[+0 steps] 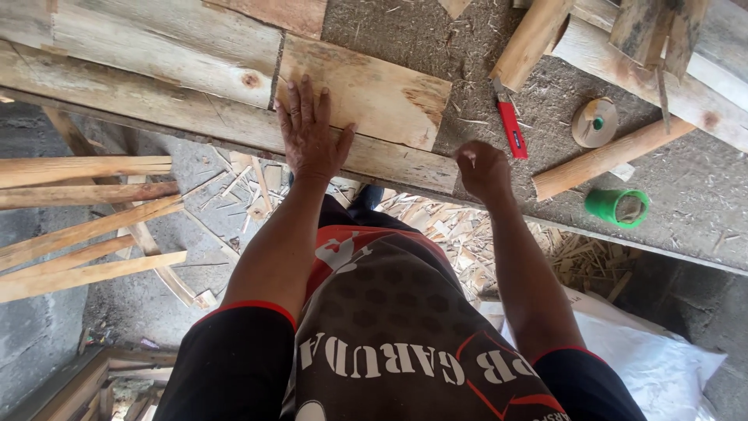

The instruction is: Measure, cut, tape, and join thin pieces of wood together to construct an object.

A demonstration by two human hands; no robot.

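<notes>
The short board (pixel 366 92) is pale tan with a brown knot stain. A red-handled knife (pixel 512 130) lies on the grey, sawdust-flecked counter (pixel 701 203). The cup (pixel 617 206) is bright green; the tape roll (pixel 594 122) is beige with a green centre.

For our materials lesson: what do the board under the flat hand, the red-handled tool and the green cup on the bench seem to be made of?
Board: raw, unfinished wood, with grain, a knot and rough edges.
Red-handled tool: handle probably plastic, evenly red and smooth; the tip looks like grey metal.
Green cup: likely plastic, uniformly bright green.

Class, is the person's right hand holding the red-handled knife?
No. The right hand is a closed fist apart from the red-handled knife, which lies on the bench.
</notes>
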